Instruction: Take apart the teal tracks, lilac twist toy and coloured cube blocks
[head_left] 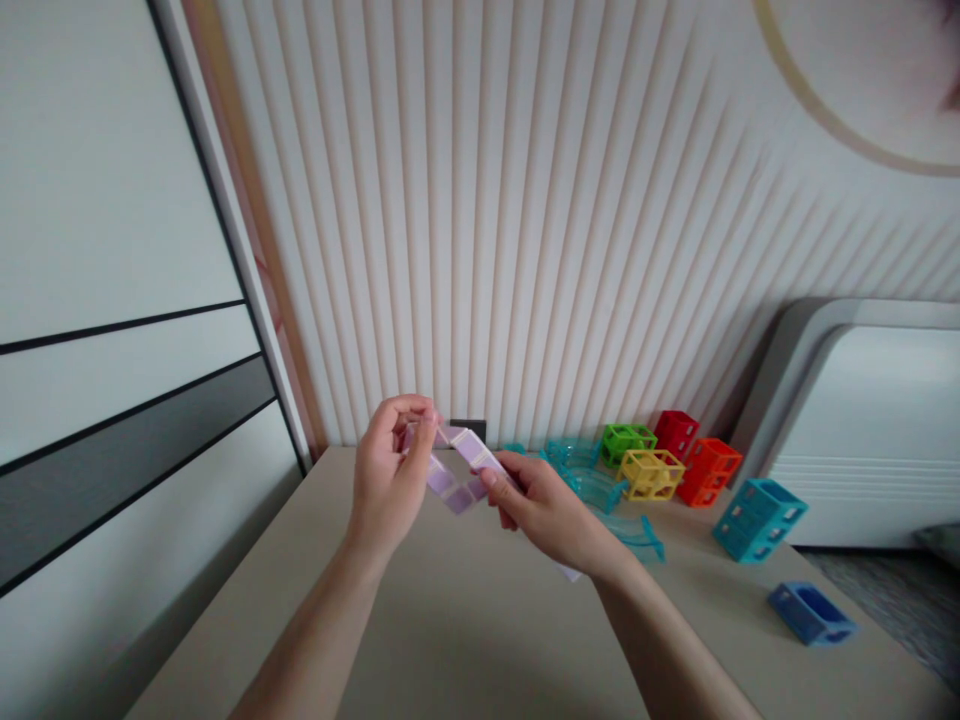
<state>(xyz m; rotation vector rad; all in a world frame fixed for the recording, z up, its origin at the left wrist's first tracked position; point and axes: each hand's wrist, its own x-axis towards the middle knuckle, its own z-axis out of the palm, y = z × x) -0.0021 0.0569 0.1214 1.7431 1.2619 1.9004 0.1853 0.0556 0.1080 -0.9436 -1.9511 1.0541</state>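
Head view, left to right: the left hand (390, 478) pinches the upper-left end of a lilac folding puzzle chain (459, 468), thumb and fingers closed on it above the desk (450, 620). The chain bends in a zigzag between both hands (its long axis roughly level, left to right). The right hand (551, 512) grips the other end; a pale segment seems to trail below its wrist. Further right sit clear teal curved tracks (600, 490) and coloured lattice blocks (651, 472).
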